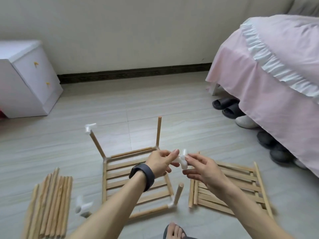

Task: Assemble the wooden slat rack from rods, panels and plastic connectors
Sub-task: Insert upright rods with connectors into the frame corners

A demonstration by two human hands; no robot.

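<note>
Many loose rods point(50, 204) lie bundled nearest, on the floor point(172, 109) at left, too blurred to count, with a spare connector point(82, 206) beside them. Over the framed panel point(136, 180), the left hand point(160, 163) and right hand point(202, 168) both pinch one white held connector point(183, 160) by its arms. I judge it light, stiff and smooth, so grip the arms and leave a socket free. Spare panels point(229, 185) lie stacked at right. Three uprights point(158, 133) stand at the framed panel's corners, the far-left one capped.
</note>
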